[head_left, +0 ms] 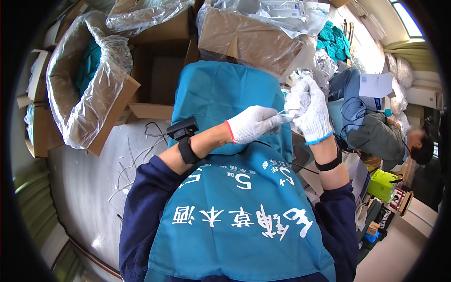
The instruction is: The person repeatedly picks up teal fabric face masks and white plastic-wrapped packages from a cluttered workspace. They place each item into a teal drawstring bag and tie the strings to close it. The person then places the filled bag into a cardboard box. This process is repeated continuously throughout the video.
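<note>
White knitted gloves cover both my hands, which meet just right of the middle of the view. In my right hand [314, 113], held upright, is a crumpled white bundle [297, 99] of thin, soft material; I cannot make out its exact kind. My left hand [256, 125] reaches across with its fingers closed, pinching a thin, pale strip [283, 114] that runs to the bundle. Below them a teal apron [235, 249] with white lettering covers my front, and a smooth teal cloth [221, 89] spreads beyond my left forearm.
At the far left an open carton [117, 101] has a clear plastic liner [70, 113] with teal items inside. A plastic-draped carton [253, 44] stands ahead. On the right a person [376, 136] bends close by. White cables [124, 176] lie on the floor.
</note>
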`<state>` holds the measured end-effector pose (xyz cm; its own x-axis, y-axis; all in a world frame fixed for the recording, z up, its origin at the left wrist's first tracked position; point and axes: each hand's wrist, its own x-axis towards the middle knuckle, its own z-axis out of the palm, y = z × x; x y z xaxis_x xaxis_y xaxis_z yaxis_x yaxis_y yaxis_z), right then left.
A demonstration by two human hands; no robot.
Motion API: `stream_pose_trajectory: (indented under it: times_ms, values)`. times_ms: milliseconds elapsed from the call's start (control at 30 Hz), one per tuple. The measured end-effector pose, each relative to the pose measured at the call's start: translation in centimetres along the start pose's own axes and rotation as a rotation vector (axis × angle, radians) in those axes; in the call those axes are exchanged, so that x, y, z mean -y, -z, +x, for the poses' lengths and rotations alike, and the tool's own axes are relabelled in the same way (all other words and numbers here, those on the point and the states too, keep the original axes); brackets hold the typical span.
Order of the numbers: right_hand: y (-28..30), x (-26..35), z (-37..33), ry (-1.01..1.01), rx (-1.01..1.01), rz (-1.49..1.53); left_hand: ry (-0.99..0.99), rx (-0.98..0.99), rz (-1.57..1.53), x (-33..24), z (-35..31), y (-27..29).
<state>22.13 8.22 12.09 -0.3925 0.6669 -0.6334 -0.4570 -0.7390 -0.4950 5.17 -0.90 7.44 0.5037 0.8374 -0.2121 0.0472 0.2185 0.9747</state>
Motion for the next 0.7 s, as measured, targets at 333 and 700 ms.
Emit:
stream_pose_trajectory:
  times_ms: [333, 700]
  values:
    - [0.3, -3.7, -4.7, 0.735, 0.811, -1.828, -0.264, 0.196, 0.590, -1.3, -5.5, 2.0]
    - [-0.9, -2.8, -8.9, 0.913, 0.966, -1.803, 0.027, 0.324, 0.174, -6.0, -13.6, 4.3]
